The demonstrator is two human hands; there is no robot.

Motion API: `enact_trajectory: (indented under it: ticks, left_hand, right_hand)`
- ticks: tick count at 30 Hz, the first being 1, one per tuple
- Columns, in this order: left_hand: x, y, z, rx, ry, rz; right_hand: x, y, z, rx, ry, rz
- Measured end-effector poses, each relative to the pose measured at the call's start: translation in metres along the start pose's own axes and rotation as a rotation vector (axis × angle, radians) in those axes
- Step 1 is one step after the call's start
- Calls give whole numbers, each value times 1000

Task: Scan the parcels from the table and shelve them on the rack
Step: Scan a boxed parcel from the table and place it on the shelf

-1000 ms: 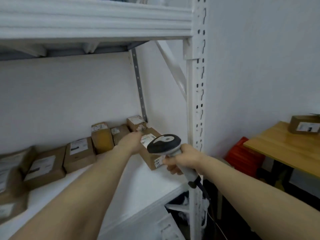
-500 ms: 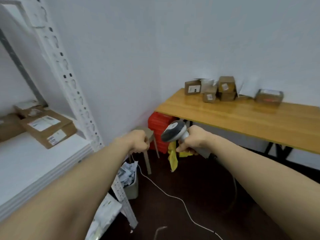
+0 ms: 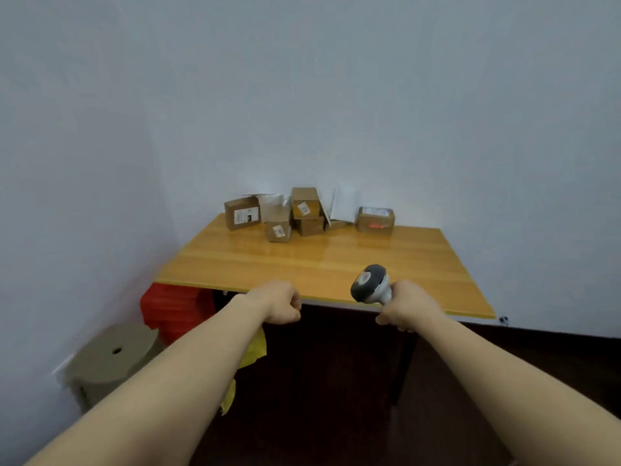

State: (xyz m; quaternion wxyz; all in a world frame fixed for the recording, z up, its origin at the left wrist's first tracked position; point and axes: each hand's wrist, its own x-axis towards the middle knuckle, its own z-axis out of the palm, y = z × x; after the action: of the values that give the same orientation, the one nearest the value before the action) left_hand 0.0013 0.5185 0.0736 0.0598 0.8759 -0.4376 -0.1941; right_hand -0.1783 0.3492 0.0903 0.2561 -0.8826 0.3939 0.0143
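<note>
Fingers (image 3: 295,306) curled empty on left hand (image 3: 280,302), wrapped round scanner (image 3: 369,284) on right hand (image 3: 408,306). Likely light, stiff parcels (image 3: 304,210); grip opposite sides.

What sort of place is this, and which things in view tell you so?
Probably a small parcel-sorting or stock room: labelled cardboard parcels heaped at the back of a wooden table, and a handheld barcode scanner gripped in the right hand.

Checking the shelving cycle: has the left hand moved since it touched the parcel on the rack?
Yes. The left hand has swung away from the rack, now out of view, to the near edge of the table, fingers curled, holding nothing.
</note>
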Motion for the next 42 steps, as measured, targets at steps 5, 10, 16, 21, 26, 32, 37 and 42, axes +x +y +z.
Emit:
enact_trajectory:
  ticks: [5,10,16,21,26,32,37,42]
  left_hand:
    - [88,12,-27,45,-26,54]
    - [172,39,-25,52,-87,98]
    - [275,75,-28,79,-191,136]
    - [363,104,-37,101,-174,92]
    - [433,137,-42,176,-189,62]
    - [497,155,-45,216,-199,52]
    - [565,150,-48,160,-199,3]
    - [656,146,-50,128,-99,19]
  right_hand:
    - [62,18,-20,104,57,117]
    - [121,53,-38,208,67,231]
    - [212,93,-62,337,52,275]
    - [296,130,-89,396,38,226]
    - [364,169,-124,461,0,247]
    - [428,182,-139,656,-72,282]
    - [484,181,-138,739,-103,324]
    - [550,175,-140,734,-105,346]
